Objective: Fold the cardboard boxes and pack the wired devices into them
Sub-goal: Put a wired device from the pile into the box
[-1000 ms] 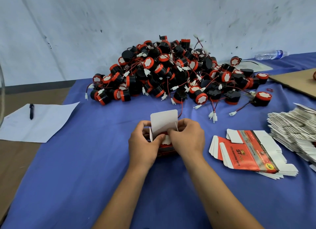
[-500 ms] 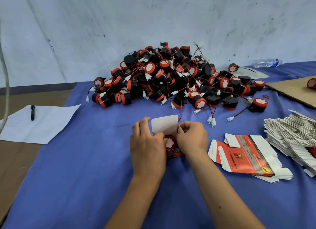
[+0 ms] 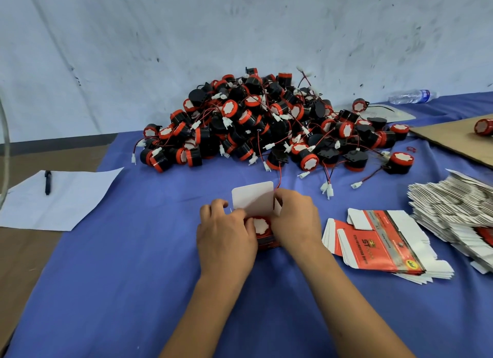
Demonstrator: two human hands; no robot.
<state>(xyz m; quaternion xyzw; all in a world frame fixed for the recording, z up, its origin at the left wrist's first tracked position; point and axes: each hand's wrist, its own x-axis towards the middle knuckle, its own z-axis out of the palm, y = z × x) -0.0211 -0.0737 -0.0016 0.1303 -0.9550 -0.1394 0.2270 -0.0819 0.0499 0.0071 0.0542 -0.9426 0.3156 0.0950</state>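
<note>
From my remote seat I see both hands meeting on a small red cardboard box (image 3: 266, 240) standing on the blue tablecloth (image 3: 133, 277). The left hand (image 3: 226, 235) curls around the box's left side, the right hand (image 3: 294, 218) clasps its right side, fingers on the raised white top flap (image 3: 252, 198). Between them, a wired device (image 3: 260, 224) sits inside the open box, its red-rimmed white face up. Just right of the hands lie flat box blanks (image 3: 373, 244); beyond them rises the heap of wired devices (image 3: 266, 122).
</note>
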